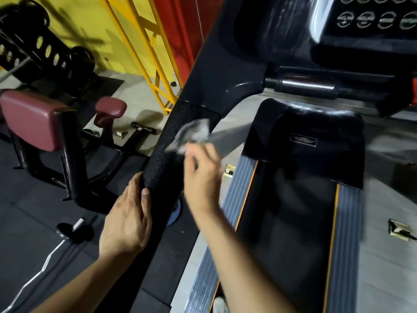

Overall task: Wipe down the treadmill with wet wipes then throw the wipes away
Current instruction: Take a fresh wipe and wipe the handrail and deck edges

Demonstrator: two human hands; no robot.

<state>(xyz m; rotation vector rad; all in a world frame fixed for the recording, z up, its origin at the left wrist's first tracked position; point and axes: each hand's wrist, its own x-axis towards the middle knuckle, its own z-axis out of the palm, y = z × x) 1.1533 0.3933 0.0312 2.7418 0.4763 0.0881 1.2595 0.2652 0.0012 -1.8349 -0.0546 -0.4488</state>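
Note:
A black treadmill fills the right side, with its running belt below and its button console at the top right. Its left handrail, covered in textured black foam, slants down the middle of the view. My left hand grips the lower part of that rail, thumb on top. My right hand, blurred, pinches a crumpled white wet wipe against the foam grip higher up.
To the left stands a black gym machine with maroon pads. A curl bar lies on the dark floor mats at lower left. A yellow metal frame leans by the yellow and red wall. A shoe tip shows at the bottom.

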